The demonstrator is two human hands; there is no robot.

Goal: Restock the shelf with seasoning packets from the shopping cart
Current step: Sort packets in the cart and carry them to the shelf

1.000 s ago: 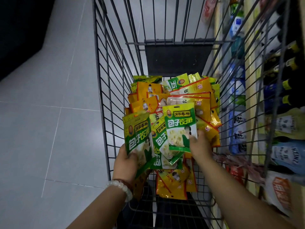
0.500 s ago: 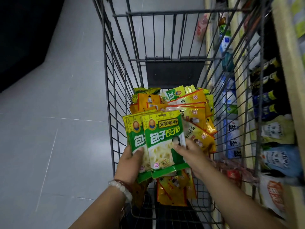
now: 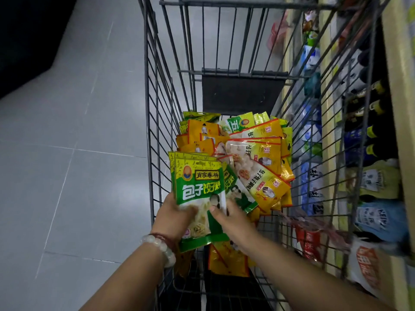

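Left hand (image 3: 174,213) grips a stack of green seasoning packets (image 3: 198,194) from the side, thumb across the front, and the right hand (image 3: 229,217) pinches the same stack's right edge. All of it sits low inside the shopping cart (image 3: 152,131), above a heap of yellow packets (image 3: 265,176). This looks like the gathering step. Next, I reckon, comes a lift clear of the wire and a turn to the shelf (image 3: 399,108) on the right. The top packet reads 肖家香料 and 包子饺子料; a jar on the shelf looks like Heinz, blurred.
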